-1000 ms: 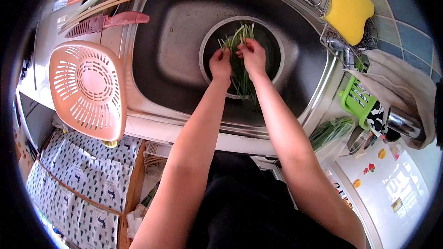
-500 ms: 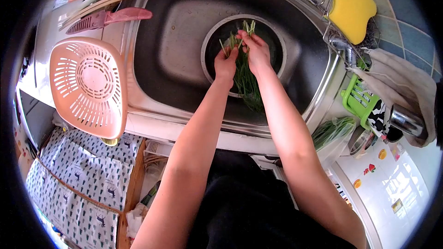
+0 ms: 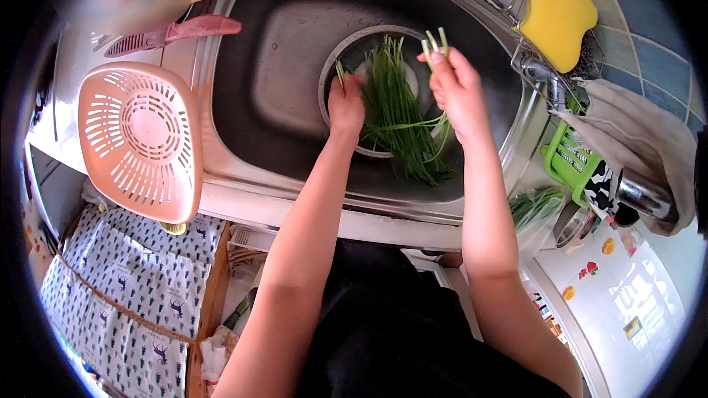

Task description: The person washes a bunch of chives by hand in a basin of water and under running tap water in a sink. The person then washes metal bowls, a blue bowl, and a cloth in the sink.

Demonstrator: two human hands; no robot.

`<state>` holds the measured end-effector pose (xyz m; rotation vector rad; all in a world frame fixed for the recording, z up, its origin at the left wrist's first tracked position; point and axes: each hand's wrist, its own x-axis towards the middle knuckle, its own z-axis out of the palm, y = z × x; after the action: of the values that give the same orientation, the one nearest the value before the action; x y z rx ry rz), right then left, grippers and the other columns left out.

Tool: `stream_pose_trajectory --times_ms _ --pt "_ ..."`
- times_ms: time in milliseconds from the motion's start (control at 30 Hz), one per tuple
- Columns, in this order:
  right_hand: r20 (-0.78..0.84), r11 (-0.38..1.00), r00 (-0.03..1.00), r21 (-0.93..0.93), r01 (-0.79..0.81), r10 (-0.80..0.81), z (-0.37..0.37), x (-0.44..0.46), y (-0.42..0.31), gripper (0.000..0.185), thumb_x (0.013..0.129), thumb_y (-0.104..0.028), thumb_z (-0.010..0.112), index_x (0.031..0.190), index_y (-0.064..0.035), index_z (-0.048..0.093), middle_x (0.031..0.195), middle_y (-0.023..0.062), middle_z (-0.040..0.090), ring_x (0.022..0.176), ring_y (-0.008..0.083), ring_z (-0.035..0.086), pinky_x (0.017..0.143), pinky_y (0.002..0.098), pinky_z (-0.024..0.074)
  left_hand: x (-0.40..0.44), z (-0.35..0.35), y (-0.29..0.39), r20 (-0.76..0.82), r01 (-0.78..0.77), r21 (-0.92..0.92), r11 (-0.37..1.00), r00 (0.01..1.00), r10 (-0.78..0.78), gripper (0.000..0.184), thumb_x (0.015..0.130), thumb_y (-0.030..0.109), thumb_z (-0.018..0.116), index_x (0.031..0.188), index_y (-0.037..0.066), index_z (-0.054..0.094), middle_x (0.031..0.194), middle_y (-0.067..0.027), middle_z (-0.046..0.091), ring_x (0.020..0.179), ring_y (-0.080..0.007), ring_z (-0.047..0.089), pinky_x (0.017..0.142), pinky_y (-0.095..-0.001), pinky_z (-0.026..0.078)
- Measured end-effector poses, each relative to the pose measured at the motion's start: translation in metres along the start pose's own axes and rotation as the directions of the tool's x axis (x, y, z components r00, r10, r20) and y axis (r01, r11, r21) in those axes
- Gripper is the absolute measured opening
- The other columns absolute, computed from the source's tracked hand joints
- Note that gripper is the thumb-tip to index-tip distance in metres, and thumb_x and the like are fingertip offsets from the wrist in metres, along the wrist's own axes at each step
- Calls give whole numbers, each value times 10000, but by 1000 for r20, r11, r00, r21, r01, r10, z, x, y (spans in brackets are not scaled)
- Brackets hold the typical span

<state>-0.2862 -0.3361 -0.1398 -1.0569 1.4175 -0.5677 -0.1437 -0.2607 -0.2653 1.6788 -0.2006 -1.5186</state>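
Well, the left hand (image 3: 345, 107) has its fingers closed on short green stems (image 3: 340, 74) at the bowl's (image 3: 383, 28) nine o'clock, while the right hand (image 3: 459, 92), at three, grips several long ones; the main bunch of greens (image 3: 394, 99) lies in the bowl, spilling over its rim toward five o'clock

Yellow sponge (image 3: 558, 18) — beside blue tiles (image 3: 643, 48)
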Motion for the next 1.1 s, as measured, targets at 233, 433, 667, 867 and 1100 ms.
stream_pose_trajectory --times_ms 233,433,667,867,1100 --pt "-33 870 999 -492 15 -36 54 45 102 225 951 -157 449 1123 -63 559 1070 210 620 992 394 594 820 471 465 13 10 -25 -35 162 -240 957 984 -175 170 969 156 456 1090 55 519 761 -26 525 643 -123 485 594 -294 401" --pt "-61 542 997 -837 -79 50 72 63 122 384 923 -405 491 958 -58 653 895 203 672 831 363 656 712 494 519 34 6 -37 -143 315 105 943 943 -299 335 984 303 433 868 41 606 717 -81 555 649 -188 511 618 -378 399" --pt "-8 448 997 -893 -40 73 64 64 134 352 947 -268 398 1167 -25 527 853 207 674 780 368 666 680 497 522 36 16 -25 -136 399 185 898 915 -379 379 982 405 422 949 72 599 718 -63 518 654 -183 466 586 -374 390" --pt "-2 713 986 -692 117 -164 51 56 158 381 952 -211 426 1308 -81 392 949 256 631 833 441 612 702 552 460 40 7 -46 12 202 -146 969 979 -202 223 978 196 473 1106 45 576 910 -54 617 759 -158 537 675 -343 443" --pt "40 872 979 -448 198 -201 49 50 160 370 985 -233 439 1290 -23 458 899 134 673 794 322 645 640 432 488 -1 19 8 64 158 -312 937 987 -145 203 989 152 459 1078 23 587 899 -15 600 750 -107 516 653 -288 429"
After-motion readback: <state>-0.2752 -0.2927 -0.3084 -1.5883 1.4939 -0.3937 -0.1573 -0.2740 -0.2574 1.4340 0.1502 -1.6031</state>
